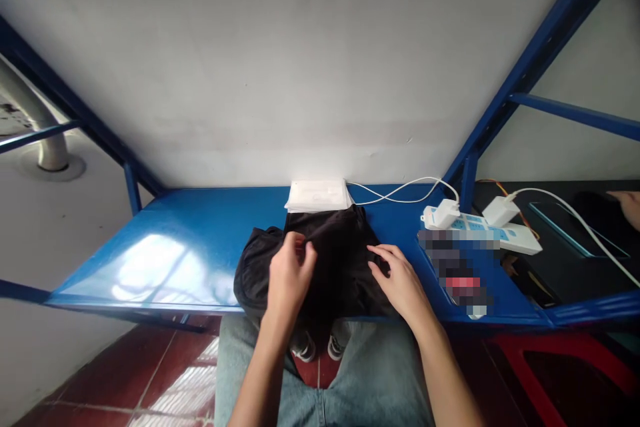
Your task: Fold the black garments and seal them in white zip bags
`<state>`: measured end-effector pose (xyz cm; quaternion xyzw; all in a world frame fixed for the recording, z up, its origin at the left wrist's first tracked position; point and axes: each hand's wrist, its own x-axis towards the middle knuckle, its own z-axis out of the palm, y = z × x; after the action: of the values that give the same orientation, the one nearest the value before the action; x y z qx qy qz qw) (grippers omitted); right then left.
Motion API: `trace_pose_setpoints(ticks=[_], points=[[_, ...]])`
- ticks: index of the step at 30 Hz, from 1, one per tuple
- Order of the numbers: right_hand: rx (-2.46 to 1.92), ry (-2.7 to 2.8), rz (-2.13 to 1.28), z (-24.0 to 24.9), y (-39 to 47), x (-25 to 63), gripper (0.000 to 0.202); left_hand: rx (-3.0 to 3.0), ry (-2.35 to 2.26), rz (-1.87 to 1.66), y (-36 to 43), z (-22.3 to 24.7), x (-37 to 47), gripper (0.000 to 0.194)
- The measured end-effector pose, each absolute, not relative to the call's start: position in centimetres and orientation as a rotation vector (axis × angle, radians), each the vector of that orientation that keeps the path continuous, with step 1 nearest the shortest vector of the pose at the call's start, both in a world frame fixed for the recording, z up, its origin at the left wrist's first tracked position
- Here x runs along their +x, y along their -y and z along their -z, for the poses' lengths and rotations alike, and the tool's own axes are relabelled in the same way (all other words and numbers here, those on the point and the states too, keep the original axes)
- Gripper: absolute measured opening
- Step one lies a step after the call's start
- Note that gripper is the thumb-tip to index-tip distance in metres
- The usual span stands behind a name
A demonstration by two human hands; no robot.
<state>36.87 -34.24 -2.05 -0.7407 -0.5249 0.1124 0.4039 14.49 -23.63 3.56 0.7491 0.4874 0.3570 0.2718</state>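
– As we look down on the glossy blue bench (210, 217), where do we find the crumpled black cloth garment (333, 273)?

– We have it at the near edge, before our pale blue denim jeans (250, 373), with a flat white rectangular bundle (319, 195) just beyond it.

– And our left hand (290, 273)?

– Its fingers curl narrowly over the garment, the thumb close to them; we cannot tell whether they pinch any cloth.

– Our right hand (401, 275)?

– At the garment's right side, its thumb and forefinger parted by a modest gap. Further right we see a long white plastic power strip (523, 239) bearing two white plug-in chargers (445, 215).
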Motion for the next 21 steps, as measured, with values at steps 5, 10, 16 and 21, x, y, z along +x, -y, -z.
trace_pose_setpoints(ticks=[5, 10, 16, 21], points=[[-1.9, 1.36, -0.238, 3.0, 34.4, 37.1, 0.035, 2.001, -1.657, -1.119, 24.2, -0.9, 8.8, 0.022], [-1.955, 1.473, -0.247, 1.9, 34.2, 38.0, 0.035, 2.427, -1.548, -0.873, 24.0, -2.5, 11.3, 0.06], [-1.975, 1.693, -0.12, -2.6, 31.7, 39.8, 0.026, 2.129, -1.569, -1.006, 20.2, -4.9, 9.9, 0.05], [-1.766, 1.611, -0.146, -4.6, 31.8, 40.8, 0.014, 2.136, -1.844, -1.15, 21.0, -3.7, 5.0, 0.055]])
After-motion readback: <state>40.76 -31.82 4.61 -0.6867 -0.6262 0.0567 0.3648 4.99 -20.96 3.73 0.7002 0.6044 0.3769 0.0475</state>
